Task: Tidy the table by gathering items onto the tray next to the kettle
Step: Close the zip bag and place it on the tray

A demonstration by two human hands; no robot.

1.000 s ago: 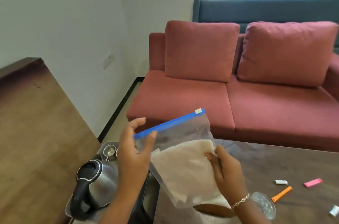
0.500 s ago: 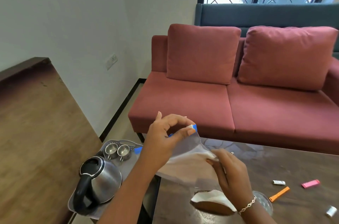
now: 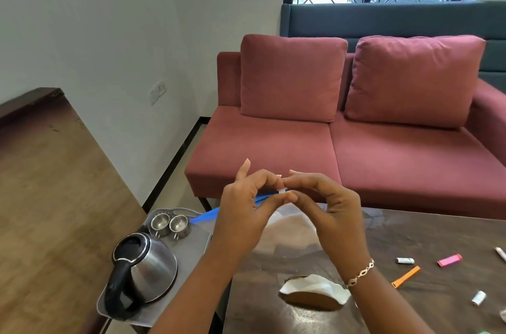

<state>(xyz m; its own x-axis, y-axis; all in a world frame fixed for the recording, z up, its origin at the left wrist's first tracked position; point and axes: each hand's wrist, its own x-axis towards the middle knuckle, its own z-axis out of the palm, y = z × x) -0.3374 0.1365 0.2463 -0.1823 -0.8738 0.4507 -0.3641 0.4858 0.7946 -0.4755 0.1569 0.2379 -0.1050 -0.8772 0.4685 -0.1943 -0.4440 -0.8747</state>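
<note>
Two hands were shown at the mouth of a clear zip bag (image 3: pixel 290 227). The left hand (image 3: pixel 241 213) and the right hand (image 3: pixel 331 210) were each closed in a fingertip pinch at the small white slider (image 3: pixel 281 191) on the blue zip strip (image 3: pixel 208 216). The bag was held in the air over the near-left edge of the table (image 3: pixel 410 232), with the free end of the strip reaching over the tray (image 3: pixel 197 249). Contact between its lower part and the tabletop could not be confirmed.

Risk, as judged: were the slider drawn along a slack strip, the track could be buckled, the slider jammed and the seal left partly open. So slight a pinch could also be lost, and the bag dropped short of the tray or swung against the two steel cups (image 3: pixel 160 221).

Containers: the contents of the bag could not be made out through film and fingers. The tray was occupied by a steel kettle (image 3: pixel 145 273), lid down, and the two cups, which appeared empty. A coconut shell piece (image 3: pixel 315 292), an orange clip (image 3: pixel 405 276) and a pink item (image 3: pixel 449 261) were seen loose on the table.
</note>
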